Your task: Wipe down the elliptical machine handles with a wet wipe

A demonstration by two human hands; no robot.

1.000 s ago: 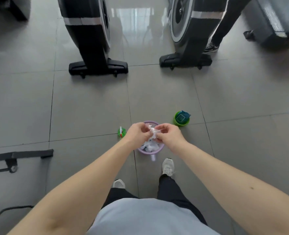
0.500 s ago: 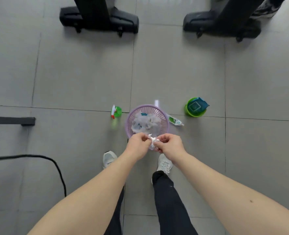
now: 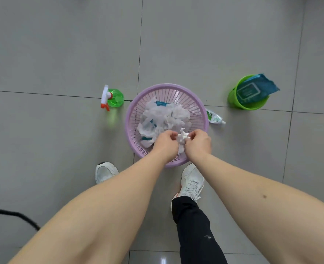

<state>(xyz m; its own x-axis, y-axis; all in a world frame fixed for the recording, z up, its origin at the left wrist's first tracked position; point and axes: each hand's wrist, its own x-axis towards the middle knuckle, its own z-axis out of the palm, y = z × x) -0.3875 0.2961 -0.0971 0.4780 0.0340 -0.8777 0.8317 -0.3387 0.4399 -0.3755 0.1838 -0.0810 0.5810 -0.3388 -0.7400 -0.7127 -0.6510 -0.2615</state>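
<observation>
I see both hands meeting at the centre of the frame, just above the near rim of a purple basket (image 3: pixel 202 111) on the grey tiled floor (image 3: pixel 62 44). My left hand (image 3: pixel 165 142) and right hand (image 3: pixel 197 143) each have fingers curled in, pinching a small crumpled white wipe (image 3: pixel 183 137) between them, one hand on either side of it. The wipe sits bunched up between the fingertips, over the near part of the basket.

Inside the basket lies a heap of crumpled white wipes (image 3: pixel 163 117) with some teal scraps among them. Left of the basket, just beside its rim, stands a green spray bottle (image 3: pixel 116 97) with a white and orange trigger. To the right, touching the basket's edge, a white tube (image 3: pixel 214 117) lies on the floor. Further to the upper right, apart from the basket, a green cup (image 3: pixel 233 99) holds a blue pack of wipes (image 3: pixel 255 89) that sticks out over its rim.

Below the hands I see two white shoes, the left shoe (image 3: pixel 105 171) and the right shoe (image 3: pixel 192 182), the right one just under the basket's near edge. A black cable (image 3: pixel 14 215) runs in from the lower left.
</observation>
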